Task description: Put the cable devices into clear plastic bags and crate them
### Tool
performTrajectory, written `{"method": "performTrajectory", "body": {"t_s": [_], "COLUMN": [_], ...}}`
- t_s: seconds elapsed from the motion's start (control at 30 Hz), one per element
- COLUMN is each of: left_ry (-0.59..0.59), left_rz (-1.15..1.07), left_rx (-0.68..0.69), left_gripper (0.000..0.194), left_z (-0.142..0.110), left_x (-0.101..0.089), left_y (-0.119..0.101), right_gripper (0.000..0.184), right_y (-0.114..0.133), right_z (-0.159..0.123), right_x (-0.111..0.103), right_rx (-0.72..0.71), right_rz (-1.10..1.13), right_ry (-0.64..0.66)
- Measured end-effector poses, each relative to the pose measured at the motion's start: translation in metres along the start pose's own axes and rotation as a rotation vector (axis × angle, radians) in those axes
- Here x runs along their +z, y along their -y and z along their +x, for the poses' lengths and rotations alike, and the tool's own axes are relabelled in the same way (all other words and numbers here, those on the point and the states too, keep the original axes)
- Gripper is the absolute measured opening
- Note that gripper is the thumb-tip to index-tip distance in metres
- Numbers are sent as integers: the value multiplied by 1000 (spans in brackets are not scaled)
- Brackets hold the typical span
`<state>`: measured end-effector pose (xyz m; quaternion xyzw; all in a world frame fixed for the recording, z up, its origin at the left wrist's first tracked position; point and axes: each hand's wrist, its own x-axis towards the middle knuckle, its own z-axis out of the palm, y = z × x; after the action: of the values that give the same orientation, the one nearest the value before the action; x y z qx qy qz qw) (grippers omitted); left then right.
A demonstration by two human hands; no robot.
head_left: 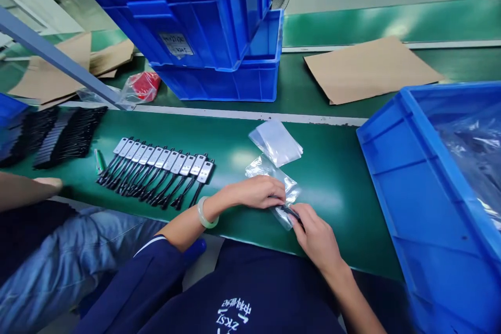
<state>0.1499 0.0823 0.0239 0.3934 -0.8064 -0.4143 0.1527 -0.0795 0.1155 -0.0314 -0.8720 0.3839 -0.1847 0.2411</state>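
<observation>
Plastic bag [282, 217], clear, glossy and crinkled, sits near the front edge of a smooth green work surface [344, 188]. The left hand [260, 191], palm down, pinches it with bent fingers; the right hand [317, 232], angled inward, closes thumb and fingers on a slim black piece [291, 212], partly hidden. Beyond lie flat, translucent bags [277, 141].

The long glossy surface [336, 167] across the middle is green. At centre, the thin plastic bag [261, 166] is clear with white glints, the flat bags [277, 141] above it milky white. Left of centre, small rectangular devices [159, 157] pair silver-grey faces with black cables [157, 200]. Upper centre, stacked plastic crates [203, 21] are solid blue. Bottom centre, the fabric shirt [282, 282] is navy with white lettering [236, 303].
</observation>
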Motion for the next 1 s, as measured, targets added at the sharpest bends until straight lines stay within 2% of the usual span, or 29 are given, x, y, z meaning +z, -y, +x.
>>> {"method": "performTrajectory", "body": {"t_s": [0.17, 0.3, 0.37, 0.43, 0.53, 0.63, 0.73, 0.83, 0.9, 0.97, 1.0], "left_ry": [-137, -118, -81, -47, -114, -339, -575, -676, -716, -760, -790], "left_rz": [70, 240, 301, 353, 393, 434, 534, 599, 567, 421, 307], "left_rx": [-18, 19, 66, 119, 115, -65, -388, -773, -972, -1049, -1040], "left_gripper": [27, 28, 28, 29, 28, 26, 28, 32, 36, 37, 38], "left_z": [-2, 0, 5, 11, 13, -3, -45, -103, -137, -154, -154], "left_x": [2, 7, 10, 13, 11, 1, -10, -10, -3, 8, 14], "left_y": [-13, -17, -20, -23, -25, -16, 5, 24, 31, 30, 27], "right_gripper": [25, 31, 34, 28, 23, 23, 20, 23, 25, 25, 24], "right_y": [1, 2, 5, 7, 7, -3, -23, -49, -65, -75, -77], "right_z": [0, 3, 5, 8, 10, 8, 6, 7, 9, 10, 11], "right_x": [-3, -19, -26, -31, -35, -46, -62, -77, -83, -89, -91], "right_rx": [112, 98, 28, -10, 51, 142, 232, 312, 374, 431, 457], "right_rz": [116, 114, 69, -36, -122, -32, 8, -51, -128, -165, -151], "right_ry": [-86, -246, -217, -127, -55, -82, -154, -234, -278, -292, -290]}}
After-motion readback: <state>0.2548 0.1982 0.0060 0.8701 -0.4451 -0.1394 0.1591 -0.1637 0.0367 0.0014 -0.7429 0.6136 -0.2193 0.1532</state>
